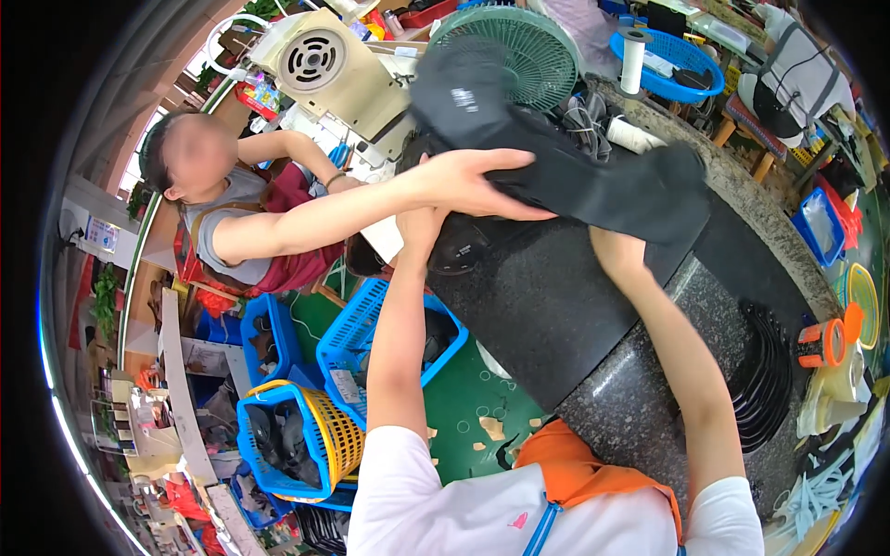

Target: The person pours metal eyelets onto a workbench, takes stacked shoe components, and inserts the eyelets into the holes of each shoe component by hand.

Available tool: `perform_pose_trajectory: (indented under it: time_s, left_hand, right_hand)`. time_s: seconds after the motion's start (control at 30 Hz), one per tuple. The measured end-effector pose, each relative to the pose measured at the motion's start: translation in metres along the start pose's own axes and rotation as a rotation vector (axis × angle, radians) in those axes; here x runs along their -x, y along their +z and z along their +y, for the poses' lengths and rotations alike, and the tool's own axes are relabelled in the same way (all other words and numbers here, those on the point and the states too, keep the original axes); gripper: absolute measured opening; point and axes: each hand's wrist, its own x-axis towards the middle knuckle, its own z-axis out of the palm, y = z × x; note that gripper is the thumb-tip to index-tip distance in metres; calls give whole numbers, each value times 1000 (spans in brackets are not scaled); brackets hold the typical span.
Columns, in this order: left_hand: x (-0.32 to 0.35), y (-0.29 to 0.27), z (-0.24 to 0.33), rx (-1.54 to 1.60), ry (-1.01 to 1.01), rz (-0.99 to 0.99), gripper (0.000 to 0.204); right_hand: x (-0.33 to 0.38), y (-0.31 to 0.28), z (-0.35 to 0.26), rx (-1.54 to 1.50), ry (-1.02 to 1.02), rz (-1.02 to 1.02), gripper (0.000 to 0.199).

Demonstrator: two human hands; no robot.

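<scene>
A long black leather-like piece, blurred by motion, is held up over the work table. My right hand grips its right part from below, with the fingers hidden behind it. A co-worker's hand reaches in from the left and takes hold of the middle. My left hand is behind that person's forearm, beside more dark pieces; its fingers are mostly hidden. Dark flat mats cover part of the speckled stone table top below.
A cream sewing machine stands in front of the co-worker. Behind the black piece are a green fan and a white thread spool. Blue baskets stand on the floor. Black strips and an orange jar lie right.
</scene>
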Motion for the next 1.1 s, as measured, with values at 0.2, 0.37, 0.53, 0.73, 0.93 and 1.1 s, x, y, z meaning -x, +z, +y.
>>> perform_pose_trajectory:
  time_s: [0.2,0.37,0.53,0.73,0.93,1.1]
  left_hand:
    - [4,-36,24,462,-205,-253,99]
    - [10,-42,41,345,-130,-280,65]
    - [22,-18,38,559,-65,-180,55]
    - [31,-20,26,410,-79,-125,69]
    - [17,-21,23,545,-162,-91,92]
    - [2,-10,36,526,-219,-159,100]
  right_hand:
    - [45,-85,-55,-371,-171,-403,14]
    - [17,-76,-102,-370,-443,-351,33]
    - [-14,-7,-127,-106,-166,-129,39]
    - [-23,-28,-110,-200,-417,-212,16]
    - [-32,-33,-90,-217,-499,-231,25]
    - [-39,-7,-80,-184,-536,-208,34]
